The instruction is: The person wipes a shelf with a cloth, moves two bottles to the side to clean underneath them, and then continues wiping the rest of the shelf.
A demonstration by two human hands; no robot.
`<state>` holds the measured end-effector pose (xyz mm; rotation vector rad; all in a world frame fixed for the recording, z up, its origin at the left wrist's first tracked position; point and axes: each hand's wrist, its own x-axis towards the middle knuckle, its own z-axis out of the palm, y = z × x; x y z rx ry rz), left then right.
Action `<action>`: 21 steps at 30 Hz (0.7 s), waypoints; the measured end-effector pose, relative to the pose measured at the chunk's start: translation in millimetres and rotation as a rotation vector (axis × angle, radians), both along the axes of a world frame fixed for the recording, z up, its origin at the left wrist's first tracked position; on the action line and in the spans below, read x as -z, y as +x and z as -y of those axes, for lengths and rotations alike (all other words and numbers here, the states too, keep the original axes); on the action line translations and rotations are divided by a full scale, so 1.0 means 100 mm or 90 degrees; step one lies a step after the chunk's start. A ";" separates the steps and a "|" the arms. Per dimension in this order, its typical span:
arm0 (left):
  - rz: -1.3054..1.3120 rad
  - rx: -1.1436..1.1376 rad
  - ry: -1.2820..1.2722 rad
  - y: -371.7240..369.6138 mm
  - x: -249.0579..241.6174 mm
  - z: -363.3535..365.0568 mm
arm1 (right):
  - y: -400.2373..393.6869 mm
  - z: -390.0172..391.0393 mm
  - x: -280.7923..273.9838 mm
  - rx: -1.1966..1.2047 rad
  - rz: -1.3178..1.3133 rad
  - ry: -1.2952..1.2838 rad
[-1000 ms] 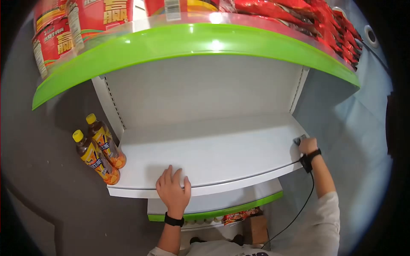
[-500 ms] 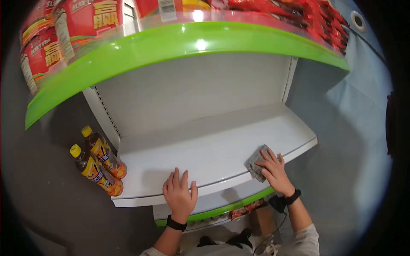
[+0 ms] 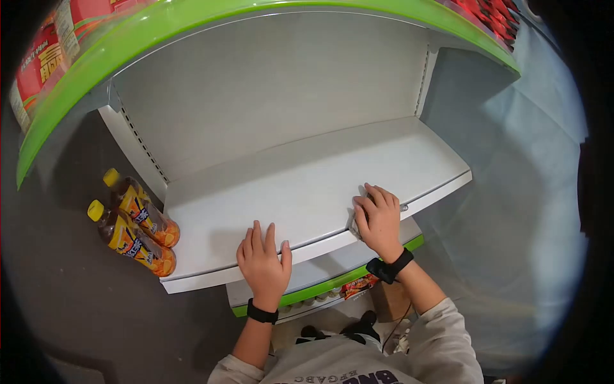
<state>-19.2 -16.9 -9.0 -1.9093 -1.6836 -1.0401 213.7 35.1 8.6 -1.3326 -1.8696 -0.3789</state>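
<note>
My left hand [image 3: 263,264] rests on the front edge of the white shelf [image 3: 300,185], fingers spread and holding nothing. Farther right along that edge, my right hand [image 3: 381,221] curls over a grey cloth [image 3: 354,226] and presses it to the shelf. Most of the cloth is hidden beneath the palm and fingers; only small bits show at the sides. Two bottles of an orange-brown drink, a nearer bottle [image 3: 131,242] and a farther bottle [image 3: 144,211], stand with yellow caps at the shelf's left end.
Overhead curves a shelf with a green front strip [image 3: 211,14], carrying red packages [image 3: 45,61] at left and red packets [image 3: 489,19] at right. A lower shelf with a green edge [image 3: 320,281] holds goods. A cardboard box [image 3: 390,301] sits below, and a blue-grey curtain [image 3: 511,211] hangs at right.
My right hand has slid left along the shelf with the cloth and now covers most of it. The left hand stays on the front edge. The view has tilted down.
</note>
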 end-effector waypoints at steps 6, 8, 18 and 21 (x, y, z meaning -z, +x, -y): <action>0.000 -0.012 -0.028 0.02 -0.03 0.02 | 0.00 0.04 0.02 0.008 -0.109 0.022; -0.002 -0.023 -0.032 0.02 -0.03 0.01 | 0.03 0.08 0.04 -0.009 -0.144 -0.020; 0.005 -0.054 -0.044 0.06 -0.02 0.00 | -0.15 0.14 0.05 -0.108 -0.150 -0.071; 0.015 -0.081 -0.044 0.11 -0.05 0.00 | -0.31 0.15 0.00 -0.169 -0.111 -0.040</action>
